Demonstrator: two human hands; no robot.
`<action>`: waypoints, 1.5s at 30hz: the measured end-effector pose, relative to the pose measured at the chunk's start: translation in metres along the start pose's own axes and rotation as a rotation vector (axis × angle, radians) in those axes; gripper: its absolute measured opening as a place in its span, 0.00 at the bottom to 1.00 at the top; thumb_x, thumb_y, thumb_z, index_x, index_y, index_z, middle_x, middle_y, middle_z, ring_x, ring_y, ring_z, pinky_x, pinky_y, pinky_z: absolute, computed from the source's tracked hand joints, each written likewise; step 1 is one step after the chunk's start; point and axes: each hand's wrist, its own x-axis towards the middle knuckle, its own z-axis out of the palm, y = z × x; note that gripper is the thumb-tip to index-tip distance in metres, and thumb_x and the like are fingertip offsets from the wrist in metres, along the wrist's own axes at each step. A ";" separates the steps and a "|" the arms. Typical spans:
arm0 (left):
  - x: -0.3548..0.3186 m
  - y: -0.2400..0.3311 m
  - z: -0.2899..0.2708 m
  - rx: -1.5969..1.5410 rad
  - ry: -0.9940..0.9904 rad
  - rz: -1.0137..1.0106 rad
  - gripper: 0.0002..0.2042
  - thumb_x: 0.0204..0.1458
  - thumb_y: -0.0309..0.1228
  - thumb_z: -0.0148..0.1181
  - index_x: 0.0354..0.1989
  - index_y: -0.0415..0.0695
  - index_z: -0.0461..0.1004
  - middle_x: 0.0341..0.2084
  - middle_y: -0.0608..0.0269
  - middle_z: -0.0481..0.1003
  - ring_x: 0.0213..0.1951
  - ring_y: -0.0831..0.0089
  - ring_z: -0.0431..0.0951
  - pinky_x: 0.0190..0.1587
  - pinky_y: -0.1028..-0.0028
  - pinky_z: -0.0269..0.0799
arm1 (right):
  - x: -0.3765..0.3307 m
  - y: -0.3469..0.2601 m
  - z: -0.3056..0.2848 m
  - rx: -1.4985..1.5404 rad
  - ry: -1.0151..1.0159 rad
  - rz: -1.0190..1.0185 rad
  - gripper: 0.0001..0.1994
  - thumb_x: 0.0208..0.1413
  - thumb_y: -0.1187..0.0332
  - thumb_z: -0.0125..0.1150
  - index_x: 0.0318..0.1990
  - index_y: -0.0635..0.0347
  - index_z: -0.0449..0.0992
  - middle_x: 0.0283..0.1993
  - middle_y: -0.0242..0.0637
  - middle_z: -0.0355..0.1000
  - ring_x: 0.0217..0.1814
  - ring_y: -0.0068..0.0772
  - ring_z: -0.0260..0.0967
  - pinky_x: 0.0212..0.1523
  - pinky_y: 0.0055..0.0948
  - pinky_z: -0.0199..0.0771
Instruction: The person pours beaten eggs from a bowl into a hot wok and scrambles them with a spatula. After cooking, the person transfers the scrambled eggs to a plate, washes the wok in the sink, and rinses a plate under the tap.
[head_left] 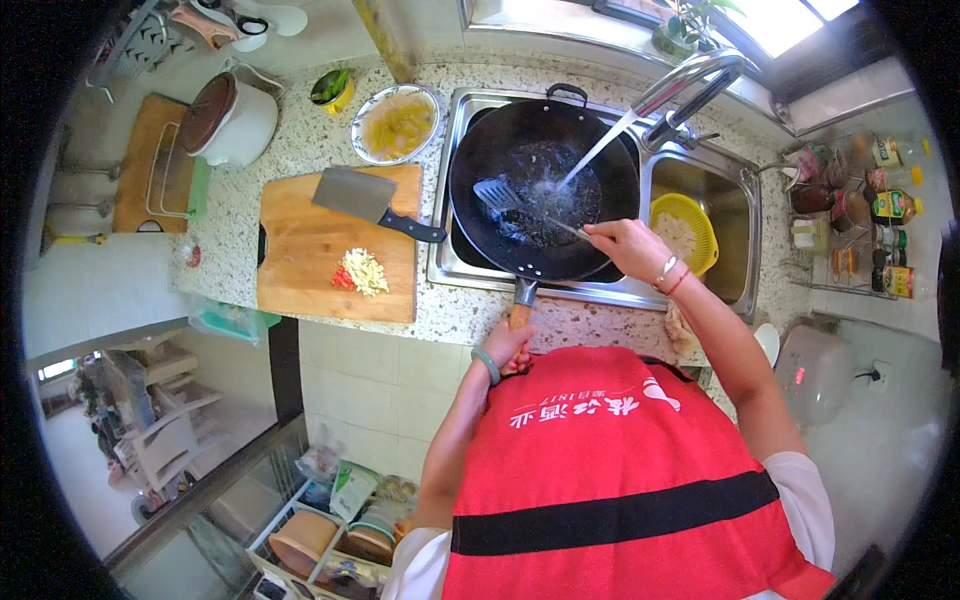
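Note:
A large black wok (478,215) rests over the left basin of the steel sink (745,283). Water streams from the faucet (690,82) into it and splashes in the middle. My left hand (508,345) is wrapped round the wok's wooden handle at the counter's near edge. In my right hand (630,248), above the wok's right rim, is the handle of a slotted spatula (497,194). Its blade lies inside the wok, left of the water stream. Below the surface the wok's bottom is hard to make out through the splashing.
Left of the sink, a cutting board (310,290) bears a cleaver (352,192) and chopped garlic and red pepper (362,272). Behind it stand a plate of yellow food (397,123) and a lidded white pot (245,125). A yellow colander (708,240) sits in the right basin; a condiment rack (850,215) hangs beyond.

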 end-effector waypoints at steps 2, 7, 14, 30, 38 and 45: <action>-0.001 0.003 -0.004 0.026 0.019 0.007 0.12 0.54 0.36 0.58 0.29 0.47 0.60 0.12 0.68 0.63 0.09 0.79 0.62 0.07 0.78 0.55 | -0.018 -0.018 -0.019 -0.053 -0.151 0.054 0.14 0.57 0.57 0.52 0.44 0.53 0.79 0.37 0.50 0.75 0.40 0.51 0.73 0.42 0.41 0.74; 0.000 -0.002 -0.005 -0.012 -0.028 0.015 0.13 0.54 0.35 0.58 0.31 0.47 0.59 0.12 0.68 0.62 0.10 0.79 0.63 0.07 0.76 0.55 | -0.008 -0.006 0.020 0.030 0.078 0.014 0.14 0.57 0.58 0.52 0.44 0.50 0.79 0.38 0.50 0.74 0.41 0.52 0.73 0.43 0.43 0.73; -0.008 0.007 0.000 -0.028 0.020 0.035 0.13 0.53 0.35 0.59 0.30 0.47 0.58 0.12 0.68 0.62 0.10 0.79 0.62 0.07 0.77 0.55 | -0.012 -0.006 -0.021 -0.090 0.200 0.036 0.13 0.55 0.56 0.55 0.44 0.45 0.79 0.32 0.45 0.76 0.34 0.49 0.74 0.36 0.42 0.75; -0.005 -0.002 -0.006 -0.082 -0.067 0.041 0.12 0.53 0.36 0.59 0.26 0.49 0.61 0.11 0.69 0.63 0.09 0.79 0.62 0.08 0.78 0.55 | -0.023 0.034 -0.042 -0.551 0.182 0.047 0.09 0.54 0.58 0.57 0.39 0.41 0.81 0.27 0.40 0.75 0.30 0.44 0.74 0.29 0.41 0.74; -0.001 -0.007 -0.007 -0.037 -0.031 0.090 0.14 0.53 0.37 0.59 0.24 0.45 0.63 0.10 0.67 0.65 0.08 0.78 0.64 0.07 0.79 0.55 | 0.004 0.036 -0.017 -0.449 0.364 -0.247 0.14 0.56 0.58 0.55 0.50 0.36 0.75 0.25 0.36 0.72 0.24 0.42 0.71 0.23 0.39 0.71; -0.003 -0.004 -0.004 -0.033 -0.037 0.046 0.12 0.53 0.36 0.59 0.28 0.47 0.61 0.11 0.69 0.62 0.09 0.79 0.62 0.08 0.78 0.55 | -0.028 0.036 -0.090 -0.722 0.367 -0.128 0.12 0.53 0.59 0.57 0.47 0.36 0.75 0.24 0.33 0.69 0.23 0.38 0.71 0.22 0.37 0.70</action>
